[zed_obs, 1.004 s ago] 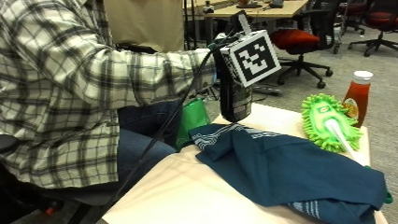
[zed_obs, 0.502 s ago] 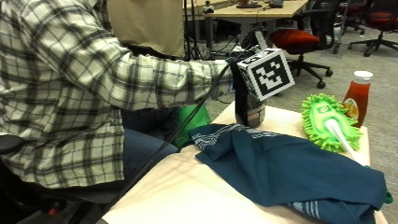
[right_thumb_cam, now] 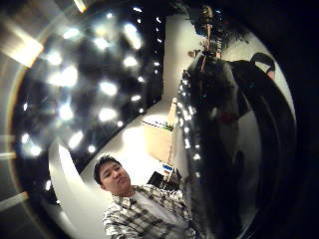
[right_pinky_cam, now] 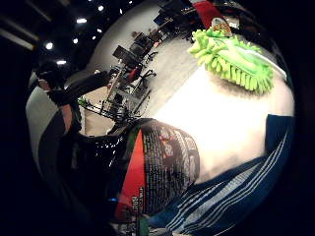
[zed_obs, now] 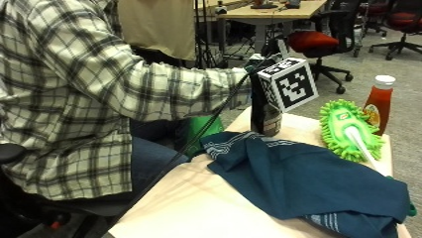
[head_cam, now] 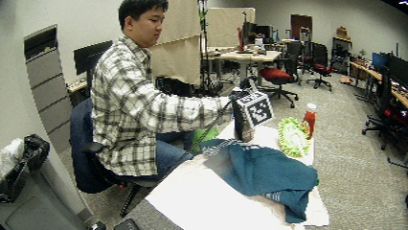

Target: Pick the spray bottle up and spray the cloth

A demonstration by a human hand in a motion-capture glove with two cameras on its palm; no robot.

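At the far end of the table (zed_obs: 198,198), under the gloved right hand (zed_obs: 258,74): one dark spray bottle (zed_obs: 266,118), upright, base at or just above the tabletop; contact cannot be told. It stands just beside the near edge of the cloth.

Hand state: the marker block covers the fingers in both outside views, and neither palm view shows them. The bottle's printed label (right_pinky_cam: 162,167) fills much of the little-finger-side palm view, so the bottle is close against the palm; whether the fingers are closed round it cannot be told.

Progress, judged: the hand is at the bottle, pick-up under way or barely begun. Lifting clear, aiming the nozzle and spraying are all left.

Just beyond the hand, toward the table's middle: dark teal cloth (zed_obs: 310,183), striped at its hem, loosely heaped, no wet patch discernible.

Farther from the hand, past the cloth: green chenille duster head (zed_obs: 346,131), lying flat; red sauce bottle (zed_obs: 378,101) with white cap, upright behind it.

Hidden or unclear: nozzle and trigger; the bottle's upper part; label wording; the bare hand, not visible.
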